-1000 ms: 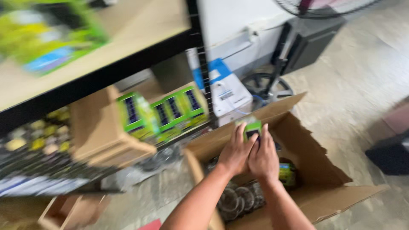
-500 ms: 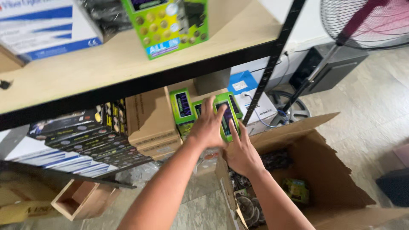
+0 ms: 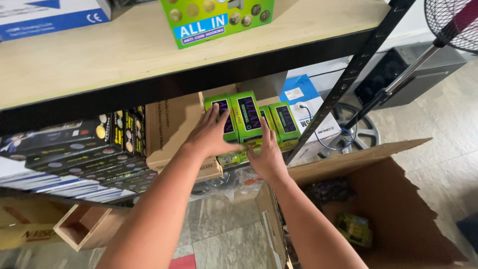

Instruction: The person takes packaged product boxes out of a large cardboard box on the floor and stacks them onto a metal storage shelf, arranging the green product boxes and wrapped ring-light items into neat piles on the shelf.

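Both hands reach under the wooden shelf board (image 3: 124, 55): the left hand (image 3: 211, 134) lies flat with fingers spread against the leftmost green box (image 3: 224, 119), and the right hand (image 3: 266, 154), fingers together, presses the lower front of the middle green box (image 3: 247, 115). A third green box (image 3: 285, 119) stands just beside them on the lower shelf, a brown carton (image 3: 174, 124) to their left, and an open cardboard box (image 3: 388, 199) on the tiled floor (image 3: 219, 224) below right
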